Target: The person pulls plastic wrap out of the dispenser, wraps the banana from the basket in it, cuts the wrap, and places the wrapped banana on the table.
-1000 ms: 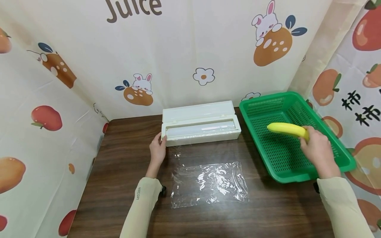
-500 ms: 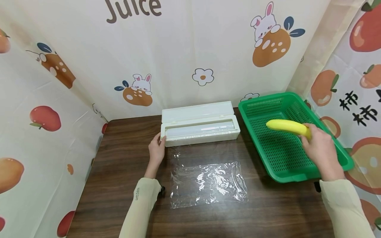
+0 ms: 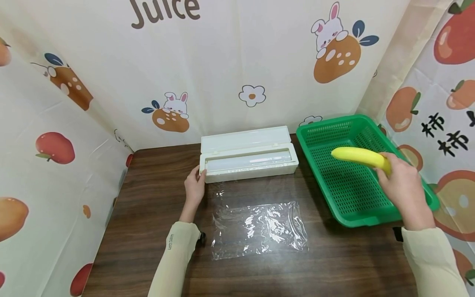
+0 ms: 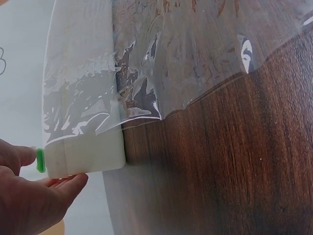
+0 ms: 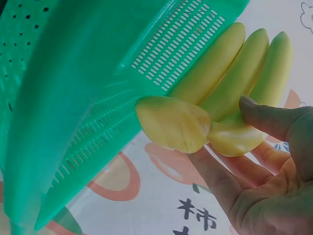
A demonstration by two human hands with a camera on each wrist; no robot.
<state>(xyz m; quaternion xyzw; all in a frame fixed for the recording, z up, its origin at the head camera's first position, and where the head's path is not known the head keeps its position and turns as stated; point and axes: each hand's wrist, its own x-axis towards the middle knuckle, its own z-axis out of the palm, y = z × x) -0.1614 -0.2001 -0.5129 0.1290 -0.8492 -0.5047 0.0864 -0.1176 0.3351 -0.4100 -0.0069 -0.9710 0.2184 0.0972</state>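
My right hand (image 3: 402, 185) grips a bunch of yellow bananas (image 3: 360, 156) by its stem end, over the green basket. In the right wrist view the banana bunch (image 5: 244, 78) shows several fruits, with thumb and fingers around its base. At the back of the table a white cling film dispenser (image 3: 252, 169) stands with its lid raised and a roll inside. My left hand (image 3: 194, 187) holds its left end between thumb and fingers. Clear film (image 3: 259, 229) runs from the dispenser's front onto the table. In the left wrist view a small green part (image 4: 40, 160) sits by the thumb.
The green perforated basket (image 3: 339, 206) stands at the right, beside the dispenser. Dark wood table (image 3: 156, 231) lies under everything. Printed cloth (image 3: 222, 62) hangs close behind the dispenser and along both sides.
The right hand has shifted slightly right and raised the bananas a little over the basket. The left hand stays on the dispenser's end; the film lies as before.
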